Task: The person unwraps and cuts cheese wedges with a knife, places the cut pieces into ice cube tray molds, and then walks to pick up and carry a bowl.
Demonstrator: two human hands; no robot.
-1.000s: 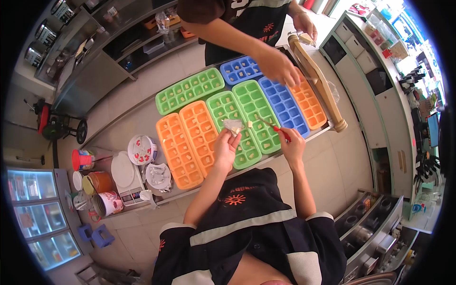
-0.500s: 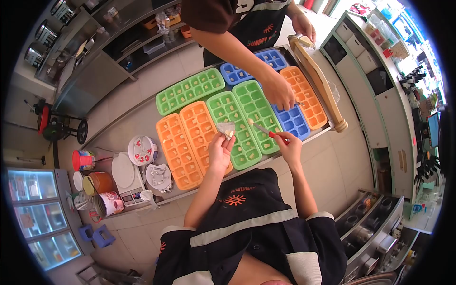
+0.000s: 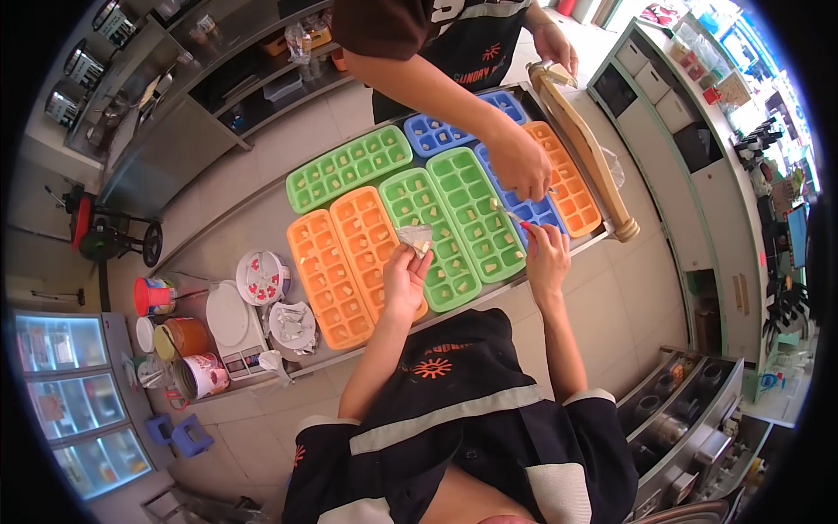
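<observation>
My left hand (image 3: 403,284) is closed on a crumpled foil wrapper (image 3: 414,233) with a pale, soft-looking piece (image 3: 422,247) in it, over a green ice cube tray (image 3: 446,272). A small red-handled knife (image 3: 511,214) is in my right hand (image 3: 547,262). Its blade points left over the right-hand green tray (image 3: 455,168), with a small pale lump (image 3: 494,203) by its tip; whether they touch I cannot tell. Small pale cubes lie in many tray compartments. To the left are two orange trays (image 3: 316,229).
Across the table, a co-worker's hand (image 3: 519,166) reaches over a blue tray (image 3: 554,230); their other hand (image 3: 555,48) holds a wrapped piece. A wooden bar (image 3: 602,166) lines the table's right end. White tubs (image 3: 262,276) and a scale (image 3: 237,356) stand left.
My right hand has moved right and slightly up, drawing the knife toward the right edge of the green tray. My left hand stays put. The co-worker's reaching hand has shifted slightly right.
</observation>
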